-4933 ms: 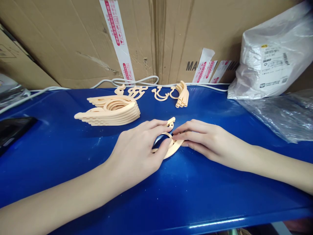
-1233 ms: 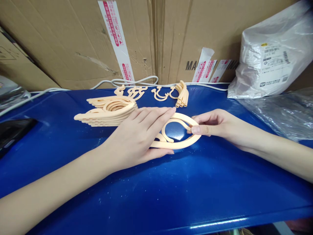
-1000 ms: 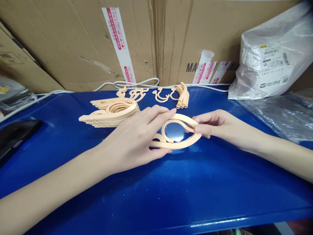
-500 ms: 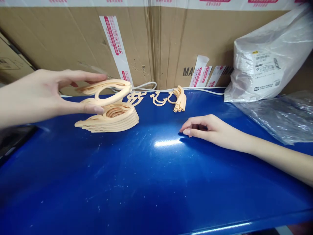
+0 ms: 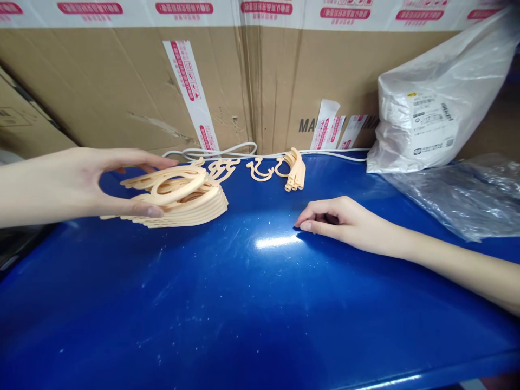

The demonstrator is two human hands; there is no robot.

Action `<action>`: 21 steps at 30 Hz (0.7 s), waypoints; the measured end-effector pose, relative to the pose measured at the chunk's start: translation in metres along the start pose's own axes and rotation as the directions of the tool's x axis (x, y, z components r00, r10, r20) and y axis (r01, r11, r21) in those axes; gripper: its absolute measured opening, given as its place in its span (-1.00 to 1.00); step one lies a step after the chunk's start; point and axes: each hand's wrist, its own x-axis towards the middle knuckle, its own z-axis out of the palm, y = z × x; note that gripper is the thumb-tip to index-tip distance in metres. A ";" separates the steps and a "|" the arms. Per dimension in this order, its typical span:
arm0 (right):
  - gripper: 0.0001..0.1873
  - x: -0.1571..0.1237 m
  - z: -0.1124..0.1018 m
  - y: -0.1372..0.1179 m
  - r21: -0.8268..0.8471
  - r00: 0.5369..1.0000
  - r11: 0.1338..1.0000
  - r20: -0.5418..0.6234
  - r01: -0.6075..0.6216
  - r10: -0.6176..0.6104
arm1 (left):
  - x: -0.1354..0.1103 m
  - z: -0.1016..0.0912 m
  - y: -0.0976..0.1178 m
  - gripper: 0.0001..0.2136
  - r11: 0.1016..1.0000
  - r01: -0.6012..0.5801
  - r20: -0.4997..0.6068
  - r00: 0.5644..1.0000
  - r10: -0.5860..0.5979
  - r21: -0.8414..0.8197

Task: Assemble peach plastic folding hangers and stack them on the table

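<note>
My left hand (image 5: pixel 101 184) pinches a peach plastic hanger (image 5: pixel 174 184) between thumb and fingers, right on top of a stack of several like hangers (image 5: pixel 190 208) at the left back of the blue table (image 5: pixel 252 303). My right hand (image 5: pixel 337 219) rests on the table's middle with fingers loosely curled and nothing in them. A few loose peach hooks (image 5: pixel 260 169) and a bundle of hooks (image 5: pixel 296 169) lie behind it.
Cardboard boxes (image 5: pixel 260 81) form a wall at the back, with a white cable (image 5: pixel 227 151) along their foot. A white plastic parcel (image 5: pixel 430 119) and clear plastic bags (image 5: pixel 463 195) sit at the right. A dark object (image 5: pixel 12 254) lies at the left edge.
My left hand has carried the hanger from the table's middle to the left and lowered it onto the stack. My right hand let go of it and stayed resting on the table.
</note>
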 end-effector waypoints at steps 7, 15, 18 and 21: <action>-0.68 -0.002 -0.001 -0.002 -0.016 1.000 1.000 -0.011 0.013 -0.014 | 0.012 0.003 -0.016 -0.19 0.992 0.125 0.197 0.973 -0.123 0.002; -0.73 -0.002 -0.002 -0.001 -0.029 0.999 0.999 -0.025 0.035 -0.036 | 0.012 -0.004 0.011 -0.23 0.985 0.158 0.333 0.935 -0.126 -0.072; -0.73 -0.002 -0.002 -0.001 -0.033 0.999 0.999 -0.021 0.035 -0.036 | 0.012 -0.004 0.004 -0.26 0.987 0.141 0.329 0.938 -0.110 -0.072; -0.73 -0.001 -0.001 -0.002 -0.036 0.999 0.999 -0.019 0.032 -0.033 | 0.013 0.000 -0.011 -0.25 0.992 0.116 0.314 0.944 -0.098 -0.039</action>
